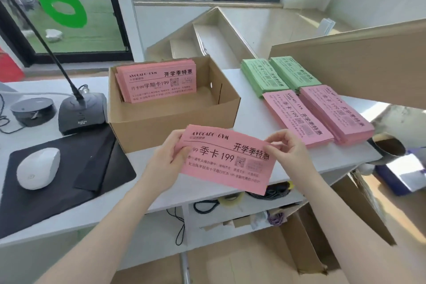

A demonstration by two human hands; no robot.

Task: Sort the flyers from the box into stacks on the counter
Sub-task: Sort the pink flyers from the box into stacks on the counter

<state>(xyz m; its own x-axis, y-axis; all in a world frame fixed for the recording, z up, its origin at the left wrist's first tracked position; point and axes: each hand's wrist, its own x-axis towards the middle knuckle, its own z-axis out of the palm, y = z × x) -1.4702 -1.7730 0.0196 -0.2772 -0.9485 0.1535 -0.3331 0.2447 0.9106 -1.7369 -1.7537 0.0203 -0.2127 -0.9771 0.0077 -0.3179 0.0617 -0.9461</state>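
Head view: flyer (228,159) between both hands.

Gym front desk: promo flyers (227,159), desk mic (81,110).

the left hand (164,157) covers the left end of the pink flyer (227,159), cutting off the start of its large print line, and the small print along its lower rows is too blurred to read. at 11 o'clock from it, the pink flyers (159,82) leaning in the cardboard box (170,120) have their bottom edges hidden behind the box's front wall. at 3 o'clock a dark cup (389,148) is partly hidden behind the counter (251,108) edge, and both forearms run out of the bottom edge.
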